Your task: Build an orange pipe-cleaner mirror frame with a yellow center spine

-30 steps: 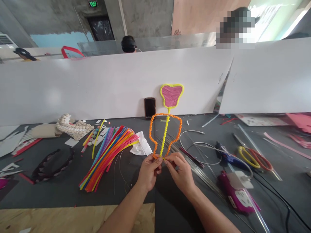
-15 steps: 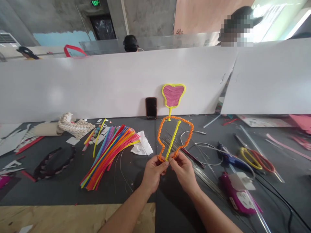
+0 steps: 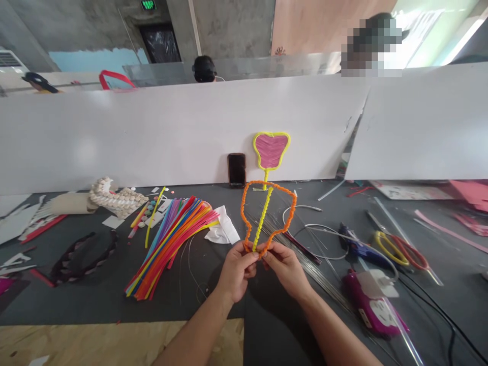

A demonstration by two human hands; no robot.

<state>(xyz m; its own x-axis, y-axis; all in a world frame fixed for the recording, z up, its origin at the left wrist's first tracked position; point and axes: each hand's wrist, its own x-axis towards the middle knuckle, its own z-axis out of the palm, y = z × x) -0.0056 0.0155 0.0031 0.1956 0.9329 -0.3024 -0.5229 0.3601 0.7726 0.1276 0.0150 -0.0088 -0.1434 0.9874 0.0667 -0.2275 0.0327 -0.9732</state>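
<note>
An orange twisted pipe-cleaner outline (image 3: pixel 243 206), wide at the top and narrow at the bottom, stands up between my hands. Inside it a yellow twisted pipe cleaner (image 3: pixel 263 218) leans slightly right. My left hand (image 3: pixel 237 270) is closed, thumb and fingers pinching the foot of the yellow strip and the outline's lower left. With a pinch at the lower right of the orange outline, my right hand (image 3: pixel 284 267) is closed too. The fingertips hide how the lower ends meet. Behind, a pink shape with a yellow fuzzy border (image 3: pixel 272 151) stands against the white partition.
A bundle of coloured pipe cleaners (image 3: pixel 171 244) and a white tissue (image 3: pixel 222 226) lie to the left. Thin wires (image 3: pixel 320 279), scissors (image 3: pixel 396 249), a blue-handled tool (image 3: pixel 366 249) and a magenta power strip (image 3: pixel 375 305) are at right. A phone (image 3: pixel 237 170) leans on the partition (image 3: pixel 171 137).
The orange outline and yellow strip have shifted left, with their tops moving most. My hands have moved slightly left, still pinching the lower ends.
</note>
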